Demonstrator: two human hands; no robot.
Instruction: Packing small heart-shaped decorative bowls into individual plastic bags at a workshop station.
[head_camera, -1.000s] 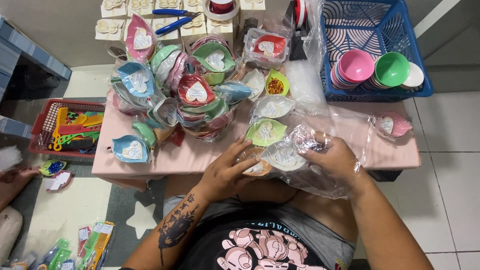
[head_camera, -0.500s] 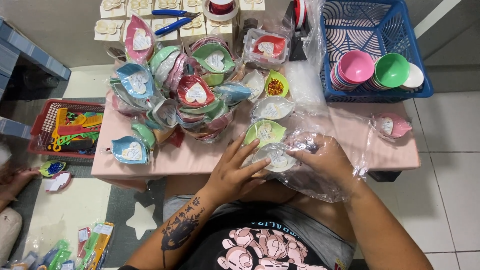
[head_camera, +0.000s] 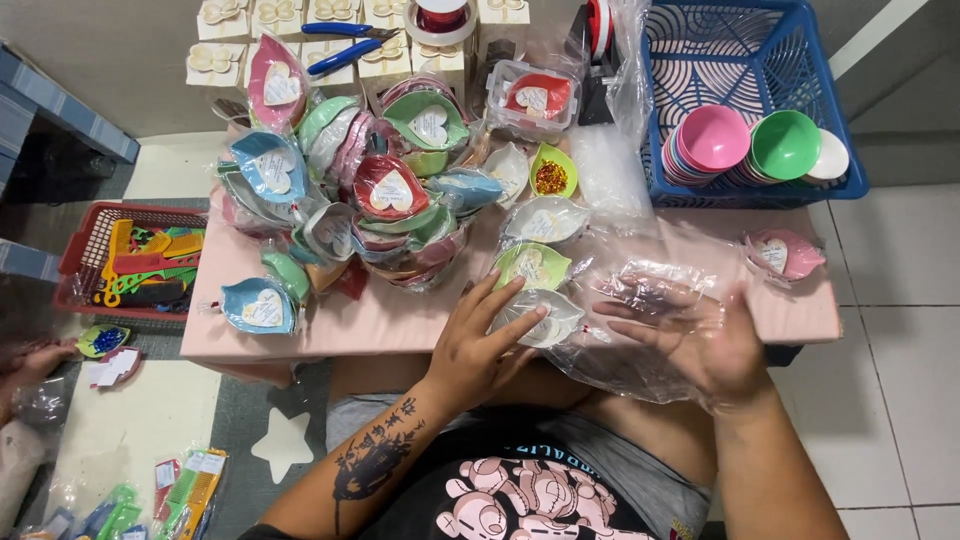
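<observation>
Your pink surface crowded with wrapped leaf dishes, clear plastic bag draped over your flat, unclenched right hand, your left hand fingers spread, pressing the white leaf-shaped dish at the surface's near edge

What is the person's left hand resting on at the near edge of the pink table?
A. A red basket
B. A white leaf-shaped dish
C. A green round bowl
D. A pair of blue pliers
B: the left hand lies with fingers spread over the white leaf-shaped dish, beside the clear plastic bag at the right hand.
</observation>
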